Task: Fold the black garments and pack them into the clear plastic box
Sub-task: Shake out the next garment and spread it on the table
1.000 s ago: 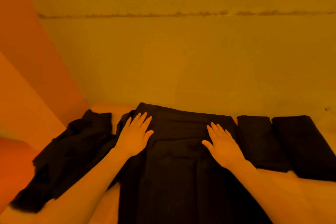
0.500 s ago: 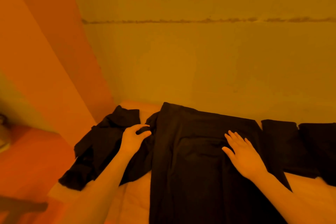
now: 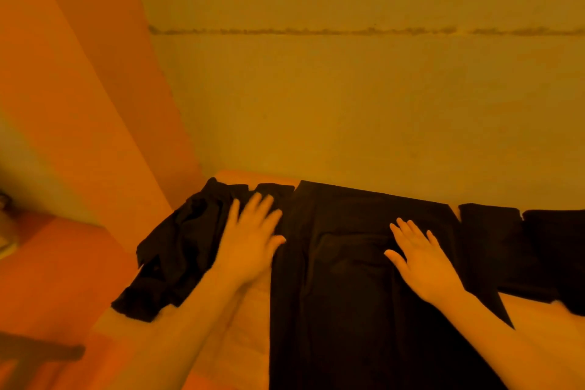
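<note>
Left hand: the left hand [image 3: 250, 241] is lying flat with its fingers spread, half on the crumpled garment [image 3: 180, 250] and half at the left edge of the long garment [image 3: 348, 279]. Half a second ago it was curling its fingers at that edge; now it is holding nothing. It is blurred, so I am taking it to be moving.

Right hand: the right hand [image 3: 421, 263] is pressing flat, fingers straight, on the upper part of the long garment, much as it was a second ago.

Long garment: it is lying spread down the middle of the table [image 3: 247, 326], running out of the bottom of the view.

Folded pieces: two folded pieces [image 3: 493, 247] are lying just to the right, one beside the other, against the wall [image 3: 348, 104].

Clear plastic box: it is not showing in this view.

What this is meaning: I am judging that the person is smoothing and squaring the long garment, while the right hand is pinning it. The fold itself is not yet begun, and the crumpled garment is waiting unfolded.
</note>
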`<state>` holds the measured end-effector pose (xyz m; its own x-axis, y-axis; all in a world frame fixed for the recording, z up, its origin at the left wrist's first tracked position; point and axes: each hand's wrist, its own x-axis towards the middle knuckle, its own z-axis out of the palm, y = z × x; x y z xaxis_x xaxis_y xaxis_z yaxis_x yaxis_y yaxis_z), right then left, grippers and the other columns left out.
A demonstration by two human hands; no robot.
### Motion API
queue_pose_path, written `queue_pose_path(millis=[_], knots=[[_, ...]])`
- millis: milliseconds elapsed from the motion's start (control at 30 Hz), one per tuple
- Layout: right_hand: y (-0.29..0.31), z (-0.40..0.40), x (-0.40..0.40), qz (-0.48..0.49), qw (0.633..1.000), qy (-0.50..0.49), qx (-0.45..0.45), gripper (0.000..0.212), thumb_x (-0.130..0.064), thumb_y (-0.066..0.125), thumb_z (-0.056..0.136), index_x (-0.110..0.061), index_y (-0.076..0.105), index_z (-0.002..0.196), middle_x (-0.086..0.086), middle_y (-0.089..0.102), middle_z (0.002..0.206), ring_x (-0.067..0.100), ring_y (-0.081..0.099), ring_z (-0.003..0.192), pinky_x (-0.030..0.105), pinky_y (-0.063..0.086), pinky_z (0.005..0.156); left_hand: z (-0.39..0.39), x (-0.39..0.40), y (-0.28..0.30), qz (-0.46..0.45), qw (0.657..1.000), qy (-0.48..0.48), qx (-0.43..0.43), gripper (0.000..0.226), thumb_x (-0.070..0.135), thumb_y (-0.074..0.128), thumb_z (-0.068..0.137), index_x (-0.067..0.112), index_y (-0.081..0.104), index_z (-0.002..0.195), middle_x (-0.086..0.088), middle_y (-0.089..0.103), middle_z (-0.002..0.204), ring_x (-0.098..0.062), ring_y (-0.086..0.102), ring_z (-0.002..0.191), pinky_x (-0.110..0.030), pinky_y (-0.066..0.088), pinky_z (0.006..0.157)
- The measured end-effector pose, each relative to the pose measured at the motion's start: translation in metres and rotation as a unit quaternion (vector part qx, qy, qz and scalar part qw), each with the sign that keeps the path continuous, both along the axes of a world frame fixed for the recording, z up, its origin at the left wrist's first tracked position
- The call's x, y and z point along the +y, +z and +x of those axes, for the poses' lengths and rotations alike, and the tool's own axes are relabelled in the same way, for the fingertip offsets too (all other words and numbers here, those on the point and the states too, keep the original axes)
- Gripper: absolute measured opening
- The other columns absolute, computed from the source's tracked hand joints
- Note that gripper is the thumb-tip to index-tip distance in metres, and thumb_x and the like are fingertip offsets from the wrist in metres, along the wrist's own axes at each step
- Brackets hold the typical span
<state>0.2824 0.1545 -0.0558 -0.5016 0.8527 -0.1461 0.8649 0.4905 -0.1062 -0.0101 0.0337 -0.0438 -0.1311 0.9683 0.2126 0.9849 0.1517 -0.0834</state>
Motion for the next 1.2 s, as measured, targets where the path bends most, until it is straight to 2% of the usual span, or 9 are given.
queue_pose_path(millis=[167, 333, 433, 533, 700, 867, 967, 1133, 1200], knots=[[0.004, 0.011, -0.013, -0.035, 0.998, -0.015, 0.049, 0.060, -0.045, 0.027, 0.097, -0.022, 0.007, 0.148, -0.003, 0.003, 0.157, 0.013, -0.001, 0.144, 0.034, 0.002, 0.116, 0.007, 0.001, -0.016, -0.165, 0.983, 0.073, -0.039, 0.063, 0.052, 0.015, 0.097, 0.018, 0.012, 0.150, -0.003, 0.005, 0.158, -0.020, -0.003, 0.145, -0.044, -0.003, 0.116], [0.012, 0.071, -0.055, 0.008, 0.975, -0.173, 0.138, 0.057, -0.037, 0.036, 0.097, -0.017, 0.017, 0.147, 0.002, 0.011, 0.156, 0.016, 0.004, 0.144, 0.036, 0.005, 0.116, 0.051, -0.037, -0.009, -0.009, 0.981, 0.059, -0.186, 0.075, 0.061, 0.016, 0.087, 0.019, 0.021, 0.149, 0.000, 0.014, 0.157, -0.018, 0.008, 0.145, -0.037, 0.003, 0.116], [0.002, 0.107, -0.092, -0.016, 0.963, -0.236, 0.131, 0.061, -0.037, 0.038, 0.096, -0.014, 0.015, 0.147, 0.006, 0.012, 0.156, 0.019, 0.007, 0.144, 0.035, 0.005, 0.116, 0.086, -0.082, -0.028, -0.036, 0.953, 0.112, -0.278, 0.095, 0.079, 0.022, 0.078, 0.017, 0.016, 0.149, -0.002, 0.019, 0.155, -0.021, 0.016, 0.142, -0.041, 0.015, 0.117], [-0.010, 0.133, -0.127, -0.061, 0.944, -0.274, 0.171, 0.065, -0.039, 0.041, 0.094, -0.014, 0.014, 0.147, 0.007, 0.012, 0.156, 0.022, 0.010, 0.144, 0.037, 0.010, 0.117, 0.108, -0.125, -0.045, -0.030, 0.934, 0.182, -0.305, 0.083, 0.061, 0.045, 0.084, 0.013, 0.022, 0.148, -0.008, 0.019, 0.155, -0.024, 0.012, 0.143, -0.040, 0.015, 0.117], [-0.010, 0.151, -0.178, -0.086, 0.919, -0.310, 0.228, 0.053, -0.042, 0.056, 0.086, -0.016, 0.050, 0.131, 0.004, 0.055, 0.129, 0.023, 0.053, 0.116, 0.041, 0.047, 0.094, 0.149, -0.175, -0.036, 0.094, 0.871, 0.316, -0.364, 0.036, 0.040, 0.071, 0.076, 0.016, 0.065, 0.103, -0.006, 0.054, 0.115, -0.031, 0.044, 0.110, -0.043, 0.037, 0.092], [-0.009, 0.147, -0.201, -0.001, 0.901, -0.316, 0.297, 0.012, -0.018, 0.067, 0.082, -0.007, 0.066, 0.088, 0.009, 0.062, 0.085, 0.026, 0.060, 0.081, 0.034, 0.050, 0.068, 0.156, -0.175, -0.043, 0.147, 0.823, 0.275, -0.475, 0.016, 0.022, 0.070, 0.081, 0.007, 0.064, 0.083, -0.007, 0.058, 0.085, -0.030, 0.056, 0.086, -0.035, 0.039, 0.070], [0.013, 0.157, -0.193, -0.035, 0.851, -0.359, 0.381, 0.023, -0.016, 0.058, 0.090, -0.014, 0.051, 0.067, 0.007, 0.053, 0.064, 0.020, 0.051, 0.060, 0.028, 0.035, 0.050, 0.140, -0.176, -0.032, 0.193, 0.773, 0.278, -0.537, 0.023, 0.016, 0.057, 0.091, 0.007, 0.057, 0.069, -0.009, 0.056, 0.067, -0.027, 0.054, 0.068, -0.035, 0.036, 0.062], [0.013, 0.160, -0.208, -0.134, 0.802, -0.403, 0.421, 0.014, -0.014, 0.066, 0.084, -0.004, 0.060, 0.092, 0.018, 0.063, 0.091, 0.037, 0.060, 0.090, 0.043, 0.049, 0.069, 0.126, -0.194, -0.038, 0.159, 0.815, 0.287, -0.478, 0.041, 0.013, 0.049, 0.094, 0.013, 0.038, 0.056, -0.005, 0.039, 0.054, -0.019, 0.037, 0.052, -0.033, 0.024, 0.051], [0.010, 0.165, -0.218, -0.154, 0.791, -0.418, 0.419, 0.025, -0.010, 0.068, 0.081, -0.002, 0.060, 0.104, 0.022, 0.063, 0.101, 0.039, 0.060, 0.095, 0.047, 0.051, 0.075, 0.122, -0.205, -0.048, 0.162, 0.798, 0.316, -0.487, 0.038, 0.014, 0.049, 0.095, 0.011, 0.042, 0.057, -0.006, 0.041, 0.055, -0.023, 0.040, 0.054, -0.032, 0.026, 0.053]])
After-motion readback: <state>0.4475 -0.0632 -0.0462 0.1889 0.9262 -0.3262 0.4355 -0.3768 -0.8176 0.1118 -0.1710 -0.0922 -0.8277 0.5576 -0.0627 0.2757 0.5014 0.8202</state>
